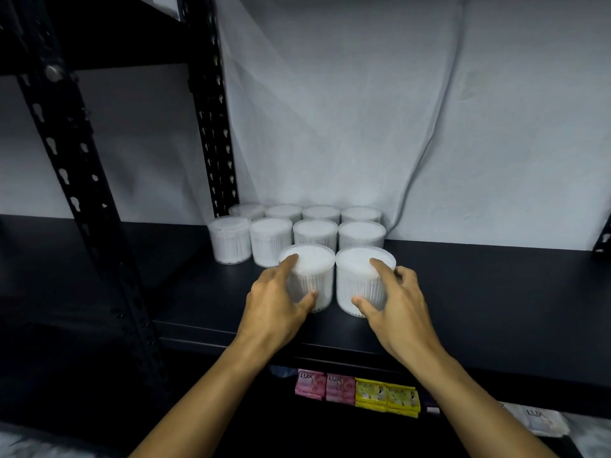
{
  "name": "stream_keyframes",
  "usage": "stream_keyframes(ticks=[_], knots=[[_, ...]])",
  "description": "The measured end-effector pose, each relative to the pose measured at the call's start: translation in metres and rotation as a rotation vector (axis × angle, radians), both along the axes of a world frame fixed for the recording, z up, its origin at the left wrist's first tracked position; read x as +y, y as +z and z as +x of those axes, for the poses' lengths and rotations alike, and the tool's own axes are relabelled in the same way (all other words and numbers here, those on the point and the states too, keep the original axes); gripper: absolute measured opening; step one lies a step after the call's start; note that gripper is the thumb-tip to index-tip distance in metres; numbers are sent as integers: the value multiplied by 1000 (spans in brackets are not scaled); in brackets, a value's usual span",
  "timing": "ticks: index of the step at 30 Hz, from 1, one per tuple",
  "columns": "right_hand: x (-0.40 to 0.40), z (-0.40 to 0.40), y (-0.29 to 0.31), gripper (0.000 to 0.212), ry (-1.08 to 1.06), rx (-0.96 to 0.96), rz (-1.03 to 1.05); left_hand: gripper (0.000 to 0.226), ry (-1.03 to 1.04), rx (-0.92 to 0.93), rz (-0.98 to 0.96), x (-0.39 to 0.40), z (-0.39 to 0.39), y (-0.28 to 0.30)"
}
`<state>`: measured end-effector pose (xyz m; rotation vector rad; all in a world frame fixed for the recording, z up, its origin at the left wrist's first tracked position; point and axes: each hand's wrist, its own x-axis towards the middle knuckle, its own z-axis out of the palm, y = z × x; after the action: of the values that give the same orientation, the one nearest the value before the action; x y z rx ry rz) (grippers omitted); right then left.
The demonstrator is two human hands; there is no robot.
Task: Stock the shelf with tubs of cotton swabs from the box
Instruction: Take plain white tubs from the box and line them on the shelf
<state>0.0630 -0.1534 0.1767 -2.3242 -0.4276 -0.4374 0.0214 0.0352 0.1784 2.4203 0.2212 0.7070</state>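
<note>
Two clear round tubs of cotton swabs stand side by side on the black shelf (463, 292), in front of two rows of several like tubs (315, 231). My left hand (274, 305) grips the left front tub (310, 276), index finger on its lid and thumb low on its side. My right hand (393, 302) grips the right front tub (358, 279) the same way. Both tubs are upright with their bases on the shelf. The box is out of view.
A black slotted upright (82, 200) rises at the left front and another (215, 127) at the back. A white sheet (363, 110) hangs behind the shelf. Below the shelf edge lie pink soap packs (325, 386) and yellow packs (386, 396).
</note>
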Motion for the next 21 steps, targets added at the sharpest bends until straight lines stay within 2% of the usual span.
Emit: stream_keyframes(ticks=[21], knots=[[3,23,-1,68,3,-19,6,75,-7,23,5,6,25,-1]])
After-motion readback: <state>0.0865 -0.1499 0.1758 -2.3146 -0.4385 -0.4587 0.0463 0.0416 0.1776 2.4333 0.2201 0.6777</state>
